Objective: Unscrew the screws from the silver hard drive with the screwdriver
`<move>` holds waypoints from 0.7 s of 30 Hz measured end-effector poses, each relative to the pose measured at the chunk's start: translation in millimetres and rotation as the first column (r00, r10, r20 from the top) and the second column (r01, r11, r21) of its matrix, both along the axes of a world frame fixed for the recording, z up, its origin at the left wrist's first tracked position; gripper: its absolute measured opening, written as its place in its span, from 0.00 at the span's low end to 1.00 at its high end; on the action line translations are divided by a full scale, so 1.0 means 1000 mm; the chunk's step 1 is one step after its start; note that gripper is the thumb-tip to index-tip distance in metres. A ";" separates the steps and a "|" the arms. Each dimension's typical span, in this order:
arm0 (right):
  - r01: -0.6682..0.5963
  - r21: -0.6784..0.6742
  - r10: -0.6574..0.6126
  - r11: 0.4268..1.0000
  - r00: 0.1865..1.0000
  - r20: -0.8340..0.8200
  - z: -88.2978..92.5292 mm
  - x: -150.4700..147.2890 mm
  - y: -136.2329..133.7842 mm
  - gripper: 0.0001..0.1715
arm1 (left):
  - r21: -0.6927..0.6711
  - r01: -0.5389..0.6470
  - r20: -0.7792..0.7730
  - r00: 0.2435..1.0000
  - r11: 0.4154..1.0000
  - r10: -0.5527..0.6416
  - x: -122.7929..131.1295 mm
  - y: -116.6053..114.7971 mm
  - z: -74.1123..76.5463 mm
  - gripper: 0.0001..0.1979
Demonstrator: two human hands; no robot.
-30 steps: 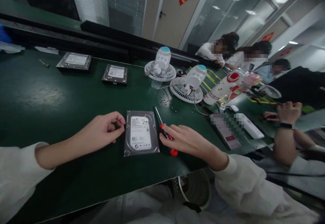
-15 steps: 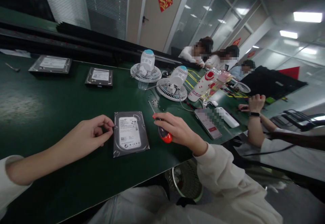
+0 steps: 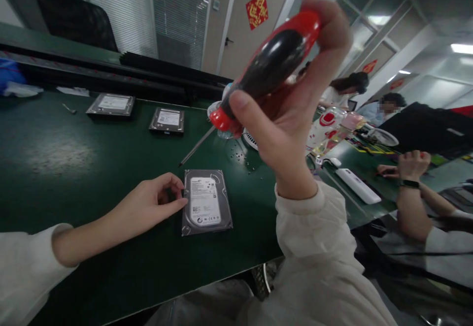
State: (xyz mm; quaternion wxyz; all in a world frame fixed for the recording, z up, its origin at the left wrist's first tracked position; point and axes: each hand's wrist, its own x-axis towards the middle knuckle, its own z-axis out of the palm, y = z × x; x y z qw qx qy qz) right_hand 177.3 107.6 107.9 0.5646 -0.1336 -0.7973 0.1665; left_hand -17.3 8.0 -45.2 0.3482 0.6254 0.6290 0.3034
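In my raised right hand [image 3: 291,119] is a screwdriver [image 3: 273,65] with a red and black handle. Its thin shaft slants down and left, the tip in the air above the table, near the top left corner of a hard drive [image 3: 205,200]. The drive lies flat, its white label facing up. At the drive's left edge rests my left hand [image 3: 155,198], fingers loosely curled, thumb and index fingertips apart and touching or almost touching the edge. Several small screws [image 3: 240,157] lie scattered beyond the drive.
Two more hard drives, one larger [image 3: 112,105] and one smaller [image 3: 167,120], lie farther back on the green table [image 3: 121,153]. White fans are partly hidden behind my right hand. At right are a white oblong device [image 3: 357,186] and a person's arm with a watch [image 3: 410,183].
My right hand has lifted the screwdriver from beside the drive to high in front of the camera. My left hand stays at the drive's left edge. The view has shifted left.
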 end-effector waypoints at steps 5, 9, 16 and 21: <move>-0.070 -0.044 0.077 0.997 0.977 0.197 -0.033 -0.014 0.004 0.41 | -0.001 -0.024 -0.104 0.994 1.000 0.024 0.006 -0.002 0.008 0.23; -0.056 -0.086 0.082 0.995 0.938 0.336 -0.046 -0.017 0.014 0.45 | -0.023 -0.036 -0.118 0.992 0.999 0.033 0.006 -0.002 0.010 0.22; -0.112 -0.177 0.169 0.978 0.919 0.355 -0.058 -0.024 0.023 0.44 | -0.034 -0.020 -0.087 0.996 0.999 0.017 0.005 -0.001 0.009 0.24; -0.152 -0.166 0.201 0.974 0.921 0.333 -0.062 -0.025 0.024 0.41 | -0.039 -0.015 -0.092 0.996 0.999 0.012 0.005 -0.001 0.008 0.24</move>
